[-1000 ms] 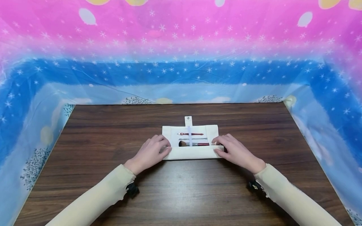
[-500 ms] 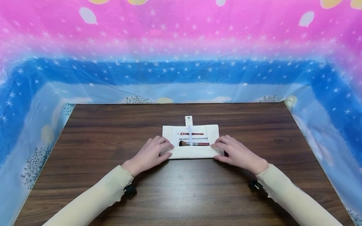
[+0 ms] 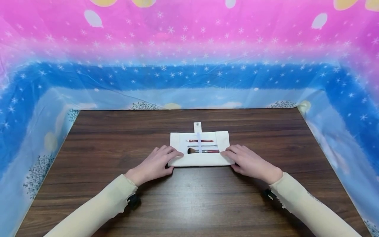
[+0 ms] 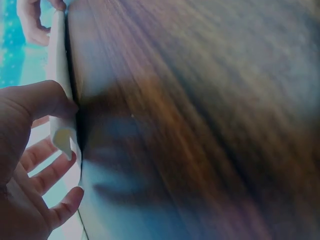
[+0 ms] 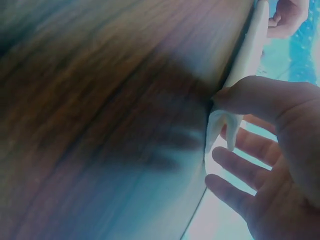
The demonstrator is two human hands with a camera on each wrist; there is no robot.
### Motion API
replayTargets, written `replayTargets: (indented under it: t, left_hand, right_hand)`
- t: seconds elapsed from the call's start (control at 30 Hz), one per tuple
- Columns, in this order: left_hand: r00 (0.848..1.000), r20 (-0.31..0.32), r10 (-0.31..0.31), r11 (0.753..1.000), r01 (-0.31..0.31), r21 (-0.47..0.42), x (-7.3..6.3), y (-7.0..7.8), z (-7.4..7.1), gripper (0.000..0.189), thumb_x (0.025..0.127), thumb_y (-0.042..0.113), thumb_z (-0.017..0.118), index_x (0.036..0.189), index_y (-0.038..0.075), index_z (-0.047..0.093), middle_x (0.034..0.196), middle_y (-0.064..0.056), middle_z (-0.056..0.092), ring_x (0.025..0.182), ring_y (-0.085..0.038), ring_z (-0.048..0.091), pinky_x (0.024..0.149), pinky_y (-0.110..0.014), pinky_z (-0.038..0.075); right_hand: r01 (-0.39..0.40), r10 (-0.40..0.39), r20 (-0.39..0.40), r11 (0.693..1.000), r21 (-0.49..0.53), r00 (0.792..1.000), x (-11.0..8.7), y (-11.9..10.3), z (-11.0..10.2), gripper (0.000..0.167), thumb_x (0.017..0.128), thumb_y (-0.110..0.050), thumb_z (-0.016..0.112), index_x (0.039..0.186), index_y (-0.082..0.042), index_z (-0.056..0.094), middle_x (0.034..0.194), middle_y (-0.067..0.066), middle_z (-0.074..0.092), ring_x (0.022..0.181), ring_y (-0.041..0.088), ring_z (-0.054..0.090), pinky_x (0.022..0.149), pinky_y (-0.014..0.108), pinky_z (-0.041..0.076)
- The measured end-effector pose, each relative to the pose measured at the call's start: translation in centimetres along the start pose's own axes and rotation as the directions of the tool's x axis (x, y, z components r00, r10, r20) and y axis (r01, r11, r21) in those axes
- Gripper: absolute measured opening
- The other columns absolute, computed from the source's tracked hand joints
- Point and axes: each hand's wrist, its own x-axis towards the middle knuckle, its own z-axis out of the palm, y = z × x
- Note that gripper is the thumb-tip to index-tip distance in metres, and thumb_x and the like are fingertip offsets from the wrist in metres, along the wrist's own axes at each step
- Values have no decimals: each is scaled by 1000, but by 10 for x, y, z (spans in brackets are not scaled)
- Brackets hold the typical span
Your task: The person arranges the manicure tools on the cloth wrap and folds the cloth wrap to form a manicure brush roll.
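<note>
A white fabric brush roll point(image 3: 204, 160) lies partly unrolled on the table, its near edge folded over into a thick band. Inside, a pale elastic strip holds a fluffy makeup brush point(image 3: 211, 151), a thin slender tool point(image 3: 204, 145) and a small red-handled brush point(image 3: 204, 141). At the band's left end my left hand point(image 3: 154, 165) pinches the fold, forefinger on top and thumb at the near edge. My right hand point(image 3: 251, 163) grips the right end likewise. Both wrist views show the rolled edge point(image 4: 62, 135) between thumb and forefinger, other fingers spread.
A snap tab point(image 3: 197, 127) sticks out from the roll's far side. The brown wood-grain table point(image 3: 189, 204) runs back to a pink and blue patterned cloth point(image 3: 189, 75) hung around its back and sides.
Both thumbs have shifted from on top of the folded band down to its near edge. The left forefinger has slid slightly inward; the roll lies almost unchanged.
</note>
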Motion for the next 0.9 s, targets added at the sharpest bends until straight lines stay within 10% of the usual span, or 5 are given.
replayTargets:
  t: [0.5, 0.9]
  left_hand:
    - [995, -99, 0, 1000, 0, 0, -1, 2, 6, 43, 93, 6, 74, 134, 15, 65, 124, -4, 68, 110, -24, 61, 90, -50, 44]
    - [992, -108, -67, 993, 56, -104, -3, 8, 2, 34, 98, 10, 68, 132, 15, 67, 125, -3, 68, 115, -23, 64, 94, -54, 46]
  right_hand:
    - [-19, 19, -37, 1000, 4, 999, -2, 1, 4, 51, 85, 5, 73, 133, -6, 59, 119, 7, 64, 103, 24, 60, 85, 44, 50]
    - [-184, 187, 6, 959, 216, 982, -7, 3, 0, 29, 93, -7, 74, 120, -13, 64, 107, -3, 65, 94, 15, 57, 84, 42, 49]
